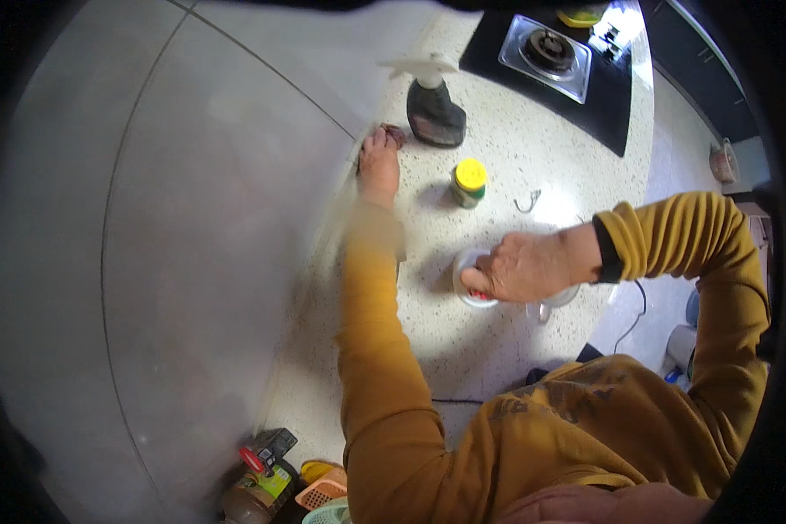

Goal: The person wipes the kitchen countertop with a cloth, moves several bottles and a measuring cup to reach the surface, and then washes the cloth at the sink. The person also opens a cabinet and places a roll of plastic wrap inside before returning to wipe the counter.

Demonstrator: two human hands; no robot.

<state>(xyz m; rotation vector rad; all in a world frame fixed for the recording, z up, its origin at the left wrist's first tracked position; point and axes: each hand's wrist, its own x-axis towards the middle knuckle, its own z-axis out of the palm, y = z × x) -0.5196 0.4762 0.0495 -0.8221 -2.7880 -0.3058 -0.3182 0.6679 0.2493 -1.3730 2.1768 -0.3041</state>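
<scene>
My left hand (380,171) reaches forward along the wall, its fingers on a crumpled reddish-brown thing (394,135), perhaps a cloth. How firmly they grip it I cannot tell. Curled over a white cup or tub (460,288), my right hand (521,268) has its fingertips down at the opening. Red bits (478,295) show inside by the thumb; whatever the fingers hold is hidden. Partly under my right wrist stands a clear glass vessel with a handle (542,313). Between the hands and farther off is a small jar with a yellow lid (470,177).
A dark spray bottle (435,114) stands on the speckled countertop (426,340), near the gas hob (547,56). A small hook-shaped metal piece (530,202) lies beyond my right hand. Plastic baskets (324,494) and a large bottle (259,494) sit at the lower left, against the tiled wall (170,262).
</scene>
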